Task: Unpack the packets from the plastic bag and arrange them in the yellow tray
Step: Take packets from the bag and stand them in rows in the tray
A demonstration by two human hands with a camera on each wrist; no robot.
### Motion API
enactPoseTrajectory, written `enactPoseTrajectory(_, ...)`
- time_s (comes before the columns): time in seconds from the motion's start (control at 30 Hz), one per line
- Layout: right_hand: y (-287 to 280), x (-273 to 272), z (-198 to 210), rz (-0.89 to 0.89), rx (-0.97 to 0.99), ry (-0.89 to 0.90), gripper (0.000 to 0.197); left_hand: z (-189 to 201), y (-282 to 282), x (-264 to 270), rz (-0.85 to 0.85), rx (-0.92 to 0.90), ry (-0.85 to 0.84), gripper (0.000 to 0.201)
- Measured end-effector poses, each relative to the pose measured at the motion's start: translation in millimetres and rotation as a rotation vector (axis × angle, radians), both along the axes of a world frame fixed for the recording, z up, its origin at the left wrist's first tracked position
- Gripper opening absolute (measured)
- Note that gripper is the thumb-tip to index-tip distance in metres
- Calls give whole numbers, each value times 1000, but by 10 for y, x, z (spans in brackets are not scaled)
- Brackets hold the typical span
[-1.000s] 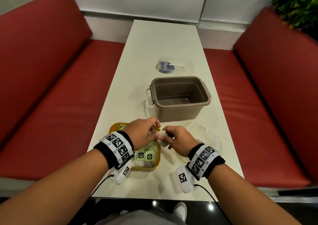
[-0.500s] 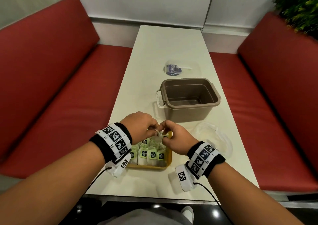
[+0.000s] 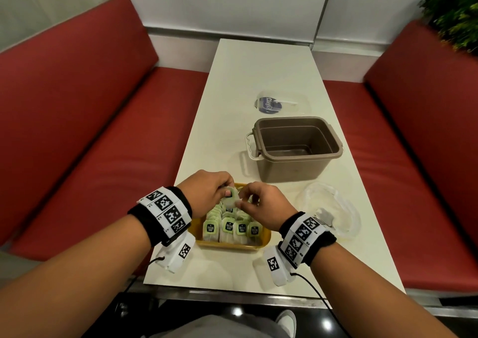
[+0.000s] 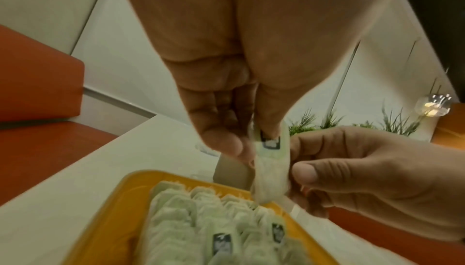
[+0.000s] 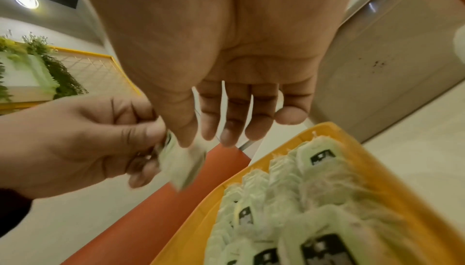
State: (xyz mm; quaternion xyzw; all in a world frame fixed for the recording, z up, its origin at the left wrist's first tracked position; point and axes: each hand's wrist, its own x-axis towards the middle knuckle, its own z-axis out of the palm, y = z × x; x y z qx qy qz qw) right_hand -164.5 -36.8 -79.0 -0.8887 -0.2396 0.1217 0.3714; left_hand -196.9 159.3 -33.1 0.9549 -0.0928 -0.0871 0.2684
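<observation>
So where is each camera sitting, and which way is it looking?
Head: worn on the person's head, looking forward and down the long white table; shows both forearms, the left hand and right hand.
Left wrist: under the left hand, looking along its fingers; the right hand shows too.
Right wrist: under the right hand, looking along its fingers; the left hand shows too.
Shared: all show the small white-and-green packet both hands pinch above the yellow plastic tray.
</observation>
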Motion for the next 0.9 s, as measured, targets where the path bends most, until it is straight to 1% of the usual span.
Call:
enactPoseTrajectory(0.07,-76,36,-54,-55,-38,7,14,-48,35,-17,-49,129,113,12)
enactPoseTrajectory(0.17,-197,85,-107,-148,-131,18,18,-172,77,-47,-159,311,334,18)
enactPoseTrajectory(0.23,-250,93,-123,-181,-229,27,29,-284,88,-73,-173,376,431,20)
enactPoseTrajectory(0.27,-268,91,-129,-193,-275,51,36,-333,88,-82,-162,388,441,21)
enactPoseTrajectory(0.33,-292,75,-135,-199,-336,137,45,-405,79,-89,-122,387,399,20)
enactPoseTrajectory(0.37,-299,65,-138,-193,-347,178,46,-432,75,-88,-104,386,373,20)
enactPoseTrajectory(0.47,-309,46,-125,-169,-333,247,44,-478,58,-99,-92,416,381,33)
enactPoseTrajectory(0.57,-317,36,-113,-171,-310,265,45,-491,41,-122,-93,479,393,45)
enactPoseTrajectory(0.7,-344,43,-127,-149,-295,266,45,-501,-9,-110,-86,576,342,42)
enactPoseTrajectory(0.8,-417,76,-161,-123,-298,270,54,-468,-83,-91,-69,678,258,46)
enactPoseTrajectory(0.87,-522,120,-160,-117,-270,256,59,-409,-146,-20,-39,684,223,53)
enactPoseTrajectory(0.9,-579,147,-139,-118,-243,249,56,-366,-180,29,-21,655,224,55)
